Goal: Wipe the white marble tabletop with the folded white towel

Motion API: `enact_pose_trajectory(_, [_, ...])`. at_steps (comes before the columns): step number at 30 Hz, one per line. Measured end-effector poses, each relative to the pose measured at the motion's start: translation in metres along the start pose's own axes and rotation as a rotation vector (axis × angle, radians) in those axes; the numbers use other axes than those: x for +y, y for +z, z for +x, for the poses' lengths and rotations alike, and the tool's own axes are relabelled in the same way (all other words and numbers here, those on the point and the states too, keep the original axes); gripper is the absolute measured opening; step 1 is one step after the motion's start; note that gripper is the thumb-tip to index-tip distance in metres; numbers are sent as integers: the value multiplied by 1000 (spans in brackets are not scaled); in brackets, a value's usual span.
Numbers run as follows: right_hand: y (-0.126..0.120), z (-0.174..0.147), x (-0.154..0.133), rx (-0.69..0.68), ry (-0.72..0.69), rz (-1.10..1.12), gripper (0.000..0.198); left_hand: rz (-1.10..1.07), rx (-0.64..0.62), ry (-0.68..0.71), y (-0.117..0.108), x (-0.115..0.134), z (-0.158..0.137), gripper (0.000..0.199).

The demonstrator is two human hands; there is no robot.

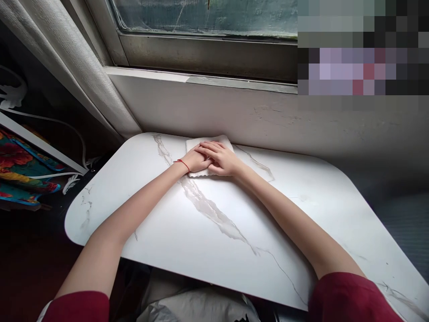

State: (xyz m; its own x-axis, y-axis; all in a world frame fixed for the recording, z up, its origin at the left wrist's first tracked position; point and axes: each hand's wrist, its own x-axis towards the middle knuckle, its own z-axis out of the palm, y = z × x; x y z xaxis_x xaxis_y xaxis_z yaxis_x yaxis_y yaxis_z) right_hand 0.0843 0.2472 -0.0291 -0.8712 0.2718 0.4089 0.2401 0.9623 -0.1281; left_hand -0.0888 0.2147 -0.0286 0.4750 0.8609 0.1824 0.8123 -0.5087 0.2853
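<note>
A folded white cloth (226,140) lies flat on the white marble-patterned table (214,250), close to the table's far edge. My left hand (197,160), with a thin red string bracelet (182,164) at the wrist, rests palm down on the cloth. Its fingers are partly covered by my right hand (224,158), which lies across it with fingers stretched out and slightly spread. Neither hand is curled into a grip. Both arms reach forward over the table from dark red sleeves.
Behind the table rises a pale wall (201,103) below a window (208,18). A light curtain (73,58) hangs on the left, beside white cables (72,181) and a colourful floral fabric (20,165). The upper right corner is blurred into blocks.
</note>
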Motion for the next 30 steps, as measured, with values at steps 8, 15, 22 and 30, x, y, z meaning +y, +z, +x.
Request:
enact_pose_trajectory(8, [9,-12,19,11,263,-18,65,88,32,5,5,-2,12,42])
enact_pose_trajectory(15, [11,-11,19,-50,332,-99,69,91,35,-6,3,2,9,42])
enact_pose_trajectory(22, [7,-11,8,-68,336,-122,67,116,95,-1,6,5,3,41])
enact_pose_trajectory(30, [3,-18,-11,-89,349,-131,69,126,91,-2,7,24,-13,50])
